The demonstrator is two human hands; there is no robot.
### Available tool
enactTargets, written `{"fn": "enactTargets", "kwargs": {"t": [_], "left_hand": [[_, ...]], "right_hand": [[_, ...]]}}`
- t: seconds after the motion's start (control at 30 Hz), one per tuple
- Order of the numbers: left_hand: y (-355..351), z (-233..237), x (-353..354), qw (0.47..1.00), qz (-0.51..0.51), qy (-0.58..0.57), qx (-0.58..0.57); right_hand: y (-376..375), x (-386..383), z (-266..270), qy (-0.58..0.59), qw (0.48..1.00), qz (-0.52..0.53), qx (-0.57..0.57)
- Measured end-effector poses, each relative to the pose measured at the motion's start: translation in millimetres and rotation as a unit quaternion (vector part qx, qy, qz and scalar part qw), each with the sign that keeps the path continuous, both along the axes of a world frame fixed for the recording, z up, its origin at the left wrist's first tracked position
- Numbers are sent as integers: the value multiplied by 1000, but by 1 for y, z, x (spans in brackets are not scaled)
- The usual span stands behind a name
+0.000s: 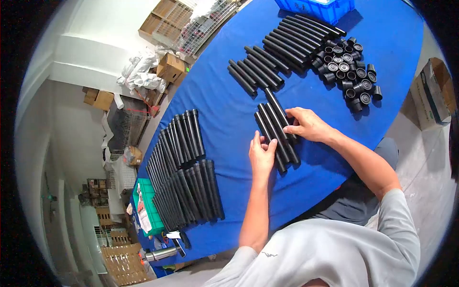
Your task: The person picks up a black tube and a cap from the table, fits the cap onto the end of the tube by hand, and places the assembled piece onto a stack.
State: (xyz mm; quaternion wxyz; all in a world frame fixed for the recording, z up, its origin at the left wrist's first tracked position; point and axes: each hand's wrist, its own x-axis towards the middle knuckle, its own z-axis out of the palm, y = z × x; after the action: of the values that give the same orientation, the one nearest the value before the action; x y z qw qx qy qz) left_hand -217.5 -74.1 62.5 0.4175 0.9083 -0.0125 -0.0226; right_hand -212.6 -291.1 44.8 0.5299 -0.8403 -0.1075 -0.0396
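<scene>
Several black tubes (276,131) lie side by side on the blue tablecloth in front of me, slanting toward my body. My left hand (262,155) is at their left side, thumb and fingers apart, fingertips close against the leftmost tube. On the other side, my right hand (308,125) is bent over the rightmost tubes, with a gap between its thumb and forefinger. The far fingers of the right hand are partly hidden. One tube (273,98) in this group sticks out farther than the others.
More plain black tubes (291,40) lie in rows farther off, beside a heap of black caps (351,71). Capped tubes (184,191) fill the left side. A blue crate (330,10), a green crate (150,208) and a steel flask (161,254) stand near the table's edges.
</scene>
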Motion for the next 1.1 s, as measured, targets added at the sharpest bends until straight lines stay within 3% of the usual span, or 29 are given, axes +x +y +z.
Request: {"fn": "enactTargets", "kwargs": {"t": [0.1,0.27,0.37,0.5,0.6,0.67,0.8,0.97,1.1], "left_hand": [[7,-19,8,992,-55,-92,69],[13,-10,-36,995,-30,-64,71],[23,-15,-56,999,35,-22,-13],[36,-25,-30,997,56,-51,27],[53,-53,18,987,51,-147,50],[42,-34,39,993,60,-75,61],[27,-22,76,990,41,-97,96],[25,-27,92,993,73,-28,-88],[22,-15,99,998,65,-15,-7]], "right_hand": [[3,7,-10,-31,997,-13,-69],[12,-9,-2,-10,996,40,-78],[30,-17,-1,-28,995,65,-74],[47,8,-7,-53,985,93,-132],[54,26,-1,-55,979,58,-187],[53,41,-1,-61,976,33,-208],[45,61,-4,-64,980,-9,-188],[36,61,-18,-121,981,-12,-153],[29,38,-20,-169,974,-57,-142]]}}
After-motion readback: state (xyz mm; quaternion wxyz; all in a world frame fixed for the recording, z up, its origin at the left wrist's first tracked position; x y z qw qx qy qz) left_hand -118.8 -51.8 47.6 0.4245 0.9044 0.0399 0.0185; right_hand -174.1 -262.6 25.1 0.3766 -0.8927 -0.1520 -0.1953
